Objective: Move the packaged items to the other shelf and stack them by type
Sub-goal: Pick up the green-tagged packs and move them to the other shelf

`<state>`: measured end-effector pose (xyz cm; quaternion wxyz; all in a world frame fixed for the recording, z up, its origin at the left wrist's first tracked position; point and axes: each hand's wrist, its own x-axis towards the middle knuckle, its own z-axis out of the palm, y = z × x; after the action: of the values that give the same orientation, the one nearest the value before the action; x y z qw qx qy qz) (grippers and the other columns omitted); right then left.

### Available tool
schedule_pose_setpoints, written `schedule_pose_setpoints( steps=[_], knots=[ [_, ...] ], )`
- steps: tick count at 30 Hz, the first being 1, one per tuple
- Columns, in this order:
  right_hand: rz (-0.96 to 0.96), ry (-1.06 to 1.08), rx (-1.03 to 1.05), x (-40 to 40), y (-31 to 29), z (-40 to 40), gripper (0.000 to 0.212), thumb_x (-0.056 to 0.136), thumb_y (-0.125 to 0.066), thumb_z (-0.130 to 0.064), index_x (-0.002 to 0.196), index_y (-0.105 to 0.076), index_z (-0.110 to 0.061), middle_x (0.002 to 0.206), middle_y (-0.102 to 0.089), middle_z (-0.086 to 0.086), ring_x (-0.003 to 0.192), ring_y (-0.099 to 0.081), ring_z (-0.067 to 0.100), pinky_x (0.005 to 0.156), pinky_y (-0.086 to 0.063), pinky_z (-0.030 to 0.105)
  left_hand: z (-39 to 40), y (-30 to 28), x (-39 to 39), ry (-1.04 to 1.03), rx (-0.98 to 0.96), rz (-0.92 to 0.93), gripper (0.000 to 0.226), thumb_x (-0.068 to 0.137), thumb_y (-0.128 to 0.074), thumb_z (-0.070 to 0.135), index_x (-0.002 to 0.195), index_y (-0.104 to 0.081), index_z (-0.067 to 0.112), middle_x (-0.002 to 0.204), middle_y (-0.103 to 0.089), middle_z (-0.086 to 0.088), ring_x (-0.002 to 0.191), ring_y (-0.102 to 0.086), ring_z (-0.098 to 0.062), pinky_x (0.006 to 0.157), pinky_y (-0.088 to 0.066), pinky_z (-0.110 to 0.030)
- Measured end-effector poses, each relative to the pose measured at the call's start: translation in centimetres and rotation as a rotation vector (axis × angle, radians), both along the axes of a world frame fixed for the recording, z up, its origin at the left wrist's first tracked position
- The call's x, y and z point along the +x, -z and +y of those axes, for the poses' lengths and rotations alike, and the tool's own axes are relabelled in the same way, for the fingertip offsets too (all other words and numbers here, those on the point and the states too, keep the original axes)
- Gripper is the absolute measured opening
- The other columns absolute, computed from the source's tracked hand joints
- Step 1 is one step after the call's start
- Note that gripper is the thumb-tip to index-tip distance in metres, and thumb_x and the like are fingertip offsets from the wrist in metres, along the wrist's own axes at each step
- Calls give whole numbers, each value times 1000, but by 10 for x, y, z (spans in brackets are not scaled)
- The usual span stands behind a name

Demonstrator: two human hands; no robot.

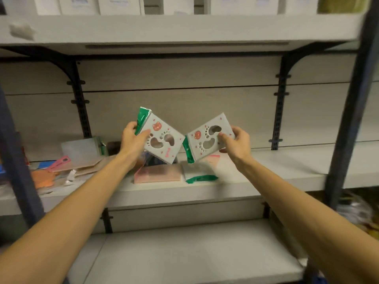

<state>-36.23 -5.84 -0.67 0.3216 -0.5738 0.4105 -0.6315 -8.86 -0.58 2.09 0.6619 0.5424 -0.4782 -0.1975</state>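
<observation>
We see two matching packages held up in the air above the middle shelf, each a pale grey card with paw-shaped cut-outs, a small red bear face and tiny red marks, and a green foil edge along one side. The left package tilts with its green edge uppermost at the top left; the right package tilts the other way, its green edge low at the left. Their near corners almost meet, though we cannot tell whether they touch.

The left hand has its grip clamped on the left package, thumb on the face and fingers wrapped behind the green edge. The right hand pinches the right package at its right edge, thumb in front.

Below them, on the middle shelf, a third grey and green package lies flat just beside a flat pink pack. Further left on the same shelf is a loose litter: a pink strip, an orange piece, brown card and a frosted box, all somewhat blurred.

The shelving is pale grey board on dark slotted uprights and brackets against a light wood-grain back panel. The lower shelf is bare grey, and the upper shelf carries a row of white boxes.
</observation>
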Motion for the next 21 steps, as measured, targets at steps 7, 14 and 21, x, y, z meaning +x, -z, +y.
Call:
schedule_pose_setpoints(
  steps=[7, 14, 21],
  knots=[
    [110, 166, -36, -88, 15, 50, 26, 97, -59, -16, 121, -49, -11, 106, -62, 3, 88, -68, 17, 66, -64, 38, 3, 27, -84, 170, -37, -14, 23, 95, -66, 8, 113, -54, 14, 90, -67, 3, 73, -64, -5, 52, -52, -16],
    [78, 279, -47, -179, 13, 85, 29, 98, -59, -15, 124, -48, -13, 111, -59, -1, 93, -66, 18, 64, -62, 26, 6, 20, -176, 378, -55, -46, 23, 90, -74, 14, 110, -63, 17, 99, -74, -2, 86, -74, -17, 67, -58, -28],
    [-25, 443, -133, -272, 11, 94, 24, 97, -59, -13, 120, -51, -14, 112, -60, 2, 94, -66, 17, 64, -60, 23, 2, 13, -281, 514, -102, -177, 24, 90, -74, 16, 113, -66, 11, 96, -75, -3, 79, -76, -17, 63, -60, -26]
  ],
)
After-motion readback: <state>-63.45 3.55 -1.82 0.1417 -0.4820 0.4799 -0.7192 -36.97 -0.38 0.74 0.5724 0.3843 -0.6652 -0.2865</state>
